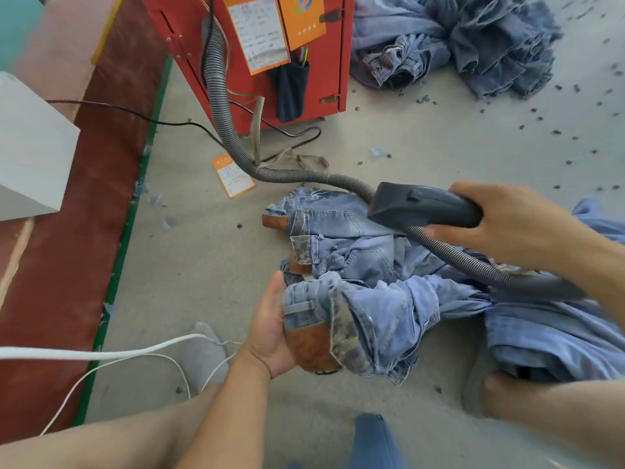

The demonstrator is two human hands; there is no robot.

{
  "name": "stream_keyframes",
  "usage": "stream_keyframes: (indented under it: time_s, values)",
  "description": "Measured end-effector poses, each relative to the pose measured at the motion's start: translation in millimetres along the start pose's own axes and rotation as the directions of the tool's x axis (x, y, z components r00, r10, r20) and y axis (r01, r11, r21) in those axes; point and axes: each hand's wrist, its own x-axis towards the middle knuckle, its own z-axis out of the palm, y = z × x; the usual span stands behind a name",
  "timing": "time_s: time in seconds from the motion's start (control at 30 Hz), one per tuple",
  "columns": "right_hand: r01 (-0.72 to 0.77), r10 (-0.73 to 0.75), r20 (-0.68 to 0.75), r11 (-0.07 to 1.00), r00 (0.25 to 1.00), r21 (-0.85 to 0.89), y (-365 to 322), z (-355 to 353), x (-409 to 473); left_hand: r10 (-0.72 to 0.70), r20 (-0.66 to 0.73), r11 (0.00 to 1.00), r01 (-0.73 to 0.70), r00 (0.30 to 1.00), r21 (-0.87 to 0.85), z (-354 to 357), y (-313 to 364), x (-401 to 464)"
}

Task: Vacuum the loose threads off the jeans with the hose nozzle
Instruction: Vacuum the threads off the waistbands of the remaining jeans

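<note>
Jeans (358,319) are gripped at the waistband by 1 left hand (270,336); 1 nozzle (422,206) is clasped by the right hand (507,221), fingers wrapped around it, above them.

A pale grey floor (422,147) fills most of the view, speckled with small dark scraps toward the right. A red metal cabinet (263,96) stands at the top, orange paper tags (301,18) fixed to its front. Along the left runs a dark red strip (84,214) edged in green, with a white box (30,147) above it. Daylight is soft and even.
</note>
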Motion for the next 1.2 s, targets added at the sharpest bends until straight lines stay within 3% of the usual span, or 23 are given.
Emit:
stream_keyframes:
  time_s: [0.13,0.23,0.27,0.33,0.37,0.43,0.47,0.5,0.53,0.57,0.63,0.77,0.8,0.83,0.87,0.9,0.93,0.97,1.0,1.07,1.1,1.13,1.2]
  values:
    - [-0.006,0.006,0.027,1.0,1.0,-0.025,11,3,-4,-0.096,-0.18,0.985,0.12,0.979,0.125,-16,-2,-1]
    - [0.008,-0.006,0.042,0.999,0.999,-0.049,12,5,-5,-0.056,-0.165,0.993,0.073,0.985,0.096,-27,-3,-4]
    - [0.01,-0.008,0.047,0.999,0.999,-0.044,12,5,-4,-0.005,-0.093,0.997,0.012,0.996,0.082,-28,0,-7]
    - [0.008,-0.007,0.042,1.0,0.999,-0.03,12,5,-3,0.239,0.0,0.965,-0.238,0.971,-0.111,-33,10,-7]
    - [0.006,-0.006,0.027,1.0,1.0,-0.023,13,3,-2,0.356,-0.038,0.882,-0.349,0.934,-0.316,-35,13,-1]
    - [-0.014,0.014,-0.027,1.0,1.0,-0.003,13,-1,0,0.33,-0.261,0.721,-0.421,0.907,-0.551,-36,13,8]
    - [-0.026,0.026,-0.056,1.0,0.998,0.007,13,-3,1,0.25,-0.36,0.788,-0.405,0.899,-0.464,-39,10,12]
    - [-0.035,0.037,-0.083,0.999,0.996,0.017,14,-4,2,0.195,-0.478,0.928,-0.319,0.857,-0.194,-38,3,19]
    - [-0.048,0.051,-0.105,0.998,0.993,0.033,16,-5,3,0.184,-0.483,0.978,-0.11,0.856,0.179,-35,-6,27]
    - [-0.058,0.063,-0.116,0.997,0.991,0.047,16,-7,4,0.098,-0.448,0.878,0.134,0.889,0.459,-30,-17,33]
    - [-0.057,0.063,-0.116,0.997,0.991,0.057,16,-9,4,-0.04,-0.455,0.662,0.365,0.889,0.655,-17,-31,42]
    - [-0.062,0.068,-0.134,0.997,0.989,0.051,20,-12,4,0.118,-0.359,0.509,0.254,0.926,0.823,-4,-10,50]
    - [-0.061,0.066,-0.139,0.997,0.988,0.042,21,-12,5,0.083,-0.277,0.575,0.181,0.957,0.798,-5,6,48]
    - [-0.062,0.066,-0.143,0.997,0.987,0.035,22,-14,6,0.056,-0.102,0.72,0.031,0.993,0.693,-5,27,42]
    - [-0.062,0.067,-0.152,0.997,0.986,0.034,22,-15,6,0.079,0.157,0.876,-0.143,0.984,0.46,-4,48,33]
    - [-0.064,0.069,-0.165,0.997,0.984,0.039,23,-17,6,0.189,0.343,0.952,-0.258,0.92,0.166,1,69,25]
    - [-0.068,0.076,-0.178,0.996,0.981,0.049,24,-18,6,0.325,0.37,0.944,-0.322,0.87,-0.07,6,86,20]
    - [-0.073,0.083,-0.187,0.995,0.979,0.061,26,-18,6,0.425,0.299,0.905,-0.393,0.854,-0.164,6,98,22]
    - [-0.075,0.087,-0.19,0.995,0.978,0.07,26,-18,7,0.49,0.159,0.872,-0.479,0.857,-0.104,5,101,26]
    - [-0.076,0.09,-0.196,0.994,0.976,0.078,27,-18,7,0.585,-0.189,0.788,-0.496,0.789,0.366,-2,94,41]
    - [-0.08,0.094,-0.197,0.994,0.976,0.079,27,-18,7,0.596,-0.277,0.717,-0.345,0.754,0.606,-10,85,49]
    - [-0.085,0.098,-0.193,0.994,0.976,0.075,27,-17,6,0.542,-0.319,0.65,-0.148,0.778,0.745,-18,74,54]
    - [-0.091,0.101,-0.18,0.994,0.978,0.063,28,-15,4,0.315,-0.411,0.553,0.187,0.855,0.812,-42,48,64]
